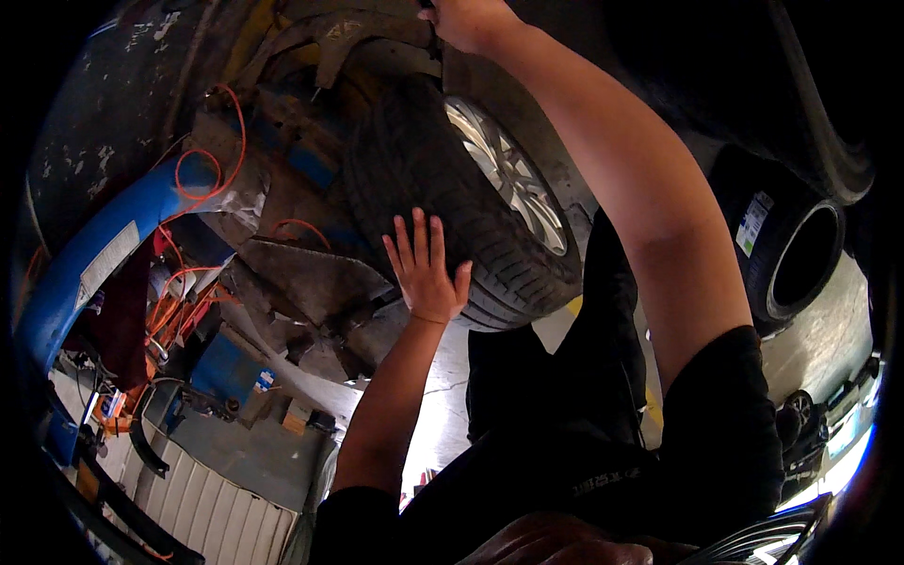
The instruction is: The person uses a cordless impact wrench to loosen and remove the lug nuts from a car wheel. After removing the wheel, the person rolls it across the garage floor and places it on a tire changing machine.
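Observation:
A car wheel (pixel 405 179), a black tyre on a silver spoked rim (pixel 513 174), stands tilted in front of my legs. My left hand (pixel 428 268) lies flat against its tread, fingers spread and thumb out to the side. At the top edge my right hand (pixel 468 24) is closed around the end of a curved metal bead breaker arm (pixel 344 42); the grip is partly cut off by the picture's edge. That arm arches over the far side of the tyre, beside the body of a worn tyre machine (pixel 311 155).
On the left a thick blue curved tube (pixel 104 254) carries looping orange air hoses (pixel 240 122). Tools and cables hang below it, near a blue box (pixel 226 372). Another tyre (pixel 791 254) with a label stands at the right. A ribbed white panel (pixel 212 490) is at lower left.

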Demonstrator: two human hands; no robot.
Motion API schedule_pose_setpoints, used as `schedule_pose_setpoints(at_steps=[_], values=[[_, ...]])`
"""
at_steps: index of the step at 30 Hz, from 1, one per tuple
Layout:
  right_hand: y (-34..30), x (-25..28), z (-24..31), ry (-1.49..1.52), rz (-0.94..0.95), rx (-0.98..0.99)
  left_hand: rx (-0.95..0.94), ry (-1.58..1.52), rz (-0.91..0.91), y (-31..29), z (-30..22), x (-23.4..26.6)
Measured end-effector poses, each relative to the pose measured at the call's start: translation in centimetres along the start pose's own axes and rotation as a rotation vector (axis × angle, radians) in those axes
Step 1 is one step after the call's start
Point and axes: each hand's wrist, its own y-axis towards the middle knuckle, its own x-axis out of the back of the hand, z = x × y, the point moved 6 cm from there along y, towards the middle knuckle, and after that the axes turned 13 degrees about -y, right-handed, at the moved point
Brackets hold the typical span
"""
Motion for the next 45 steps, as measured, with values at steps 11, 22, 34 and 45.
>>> schedule_pose_setpoints(at_steps=[11,22,34,45], values=[[-12.5,-6.3,-1.0,0.388,-0.206,-0.208,-0.024,0.003,0.02,0.6,-0.4,0.0],[-37.0,-14.5,4.8,0.277,-0.345,-0.35,0.017,0.041,-0.003,0.6,-1.1,0.2],[-37.3,-15.0,4.7,0.347,-0.402,-0.366,0.061,0.075,-0.054,-0.1,-0.9,-0.2],[-37.5,-14.5,4.5,0.364,-0.415,-0.387,0.037,0.048,-0.085,0.0,-1.1,-0.5]])
